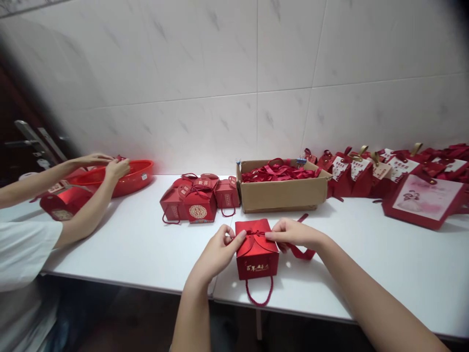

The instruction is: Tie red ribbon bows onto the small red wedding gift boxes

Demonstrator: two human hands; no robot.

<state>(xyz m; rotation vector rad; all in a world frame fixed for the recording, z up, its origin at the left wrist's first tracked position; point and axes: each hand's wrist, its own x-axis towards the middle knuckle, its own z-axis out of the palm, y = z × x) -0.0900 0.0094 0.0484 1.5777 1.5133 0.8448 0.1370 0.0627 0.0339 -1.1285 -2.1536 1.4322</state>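
Observation:
A small red gift box with gold lettering stands near the table's front edge, its rope handle hanging down at the front. Across its folded top runs a dark red ribbon, knotted or crossed in the middle, with loose ends trailing off to the right. My left hand is closed at the left of the lid, thumb on the ribbon. At the right side, my right hand pinches the ribbon, thumb near the knot. The undersides of my fingers are partly hidden.
Behind the box is a cardboard carton full of red ribbons. Several tied red boxes stand left of it; red gift bags crowd the right. At far left, another person's hands work over a red basin.

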